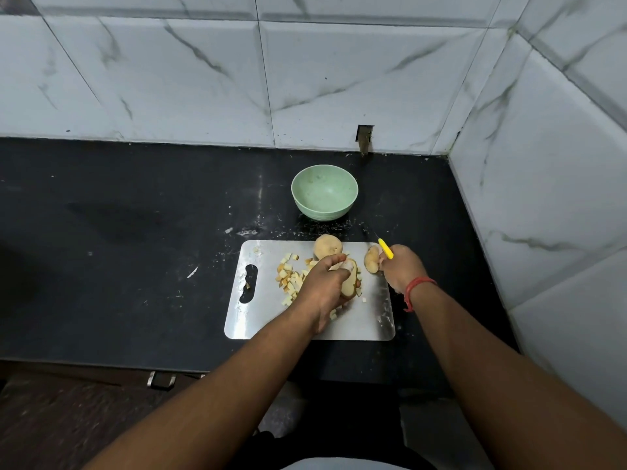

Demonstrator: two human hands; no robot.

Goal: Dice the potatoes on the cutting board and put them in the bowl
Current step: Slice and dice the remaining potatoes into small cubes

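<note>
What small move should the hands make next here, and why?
Probably lay the potato piece flat on the board and bring the knife over it. The left hand grips that piece, apparently raised on edge, while the right hand holds the knife off to the side. Dice already lie on the board, and the bowl looks empty.

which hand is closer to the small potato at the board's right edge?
Right. The right hand, holding the yellow-handled knife, sits right beside the small potato. The left hand grips a cut potato piece further left on the cutting board.
</note>
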